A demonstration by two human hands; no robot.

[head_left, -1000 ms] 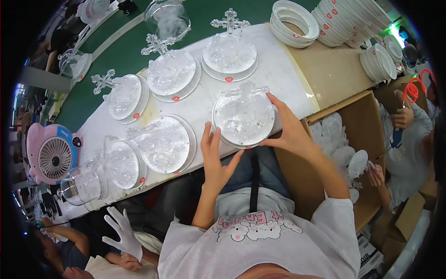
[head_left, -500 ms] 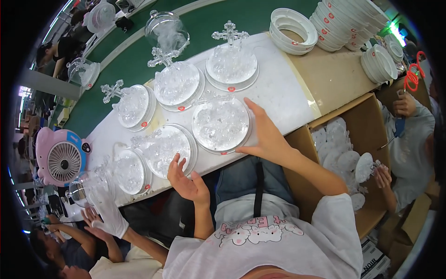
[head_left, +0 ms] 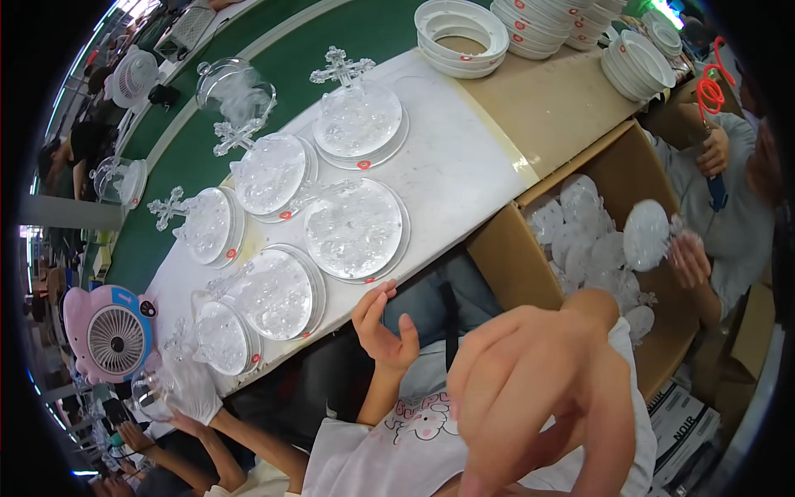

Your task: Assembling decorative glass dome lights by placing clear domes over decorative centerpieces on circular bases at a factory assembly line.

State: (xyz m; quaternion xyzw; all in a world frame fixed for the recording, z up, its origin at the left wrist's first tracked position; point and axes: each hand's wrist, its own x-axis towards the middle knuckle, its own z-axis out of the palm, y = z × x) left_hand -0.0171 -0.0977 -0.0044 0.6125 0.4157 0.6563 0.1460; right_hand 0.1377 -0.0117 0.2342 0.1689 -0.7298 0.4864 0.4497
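Fingers of the left hand (head_left: 383,325) are being held loosely spread and are gripping nothing, just off the near edge of the white table (head_left: 464,166), closest to the clear round dish (head_left: 354,229) that is lying flat there on its white ringed base. Fingers of the right hand (head_left: 530,398) are being held curled, close to the camera, and nothing is being pinched in them as far as can be seen. Around that nearest dish, five more clear dishes are being kept in rows on white bases, several carrying crystal-like cross tops (head_left: 339,68). Judged from this, six pieces are being counted as laid out. More work appears to be left: empty white ring bases (head_left: 460,25) are being stacked at the far end, and a cardboard box (head_left: 580,240) of clear discs is being kept at the right.
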